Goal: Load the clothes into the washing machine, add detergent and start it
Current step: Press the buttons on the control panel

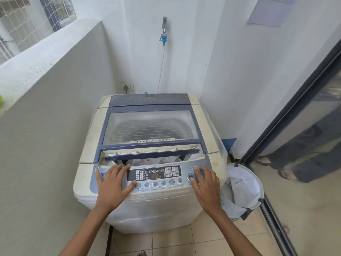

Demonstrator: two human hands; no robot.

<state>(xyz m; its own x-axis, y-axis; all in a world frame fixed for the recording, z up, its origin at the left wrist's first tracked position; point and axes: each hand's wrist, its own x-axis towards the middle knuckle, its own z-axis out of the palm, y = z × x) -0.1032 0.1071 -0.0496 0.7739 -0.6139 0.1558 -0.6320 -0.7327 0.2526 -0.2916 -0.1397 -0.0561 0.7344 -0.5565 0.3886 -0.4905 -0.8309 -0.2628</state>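
A home's laundry balcony: a top-loading washing machine (149, 157) stands in a narrow corner on a beige tiled floor (171, 242), below a wall tap (164, 30) with a hose and a wall socket (127, 87). A laundry basket (243, 193) sits beside it (fabric-lined), by a sliding glass door (302, 137); a meshed window (22, 24) opens above the parapet.

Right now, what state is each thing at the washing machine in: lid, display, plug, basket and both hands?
Lid: lowered, front edge slightly ajar.
Clothes: inside the drum.
Display: lit.
Plug: in the socket.
Laundry basket: cloth inside.
Left hand: flat on the panel.
Right hand: fingers on the right-side buttons.
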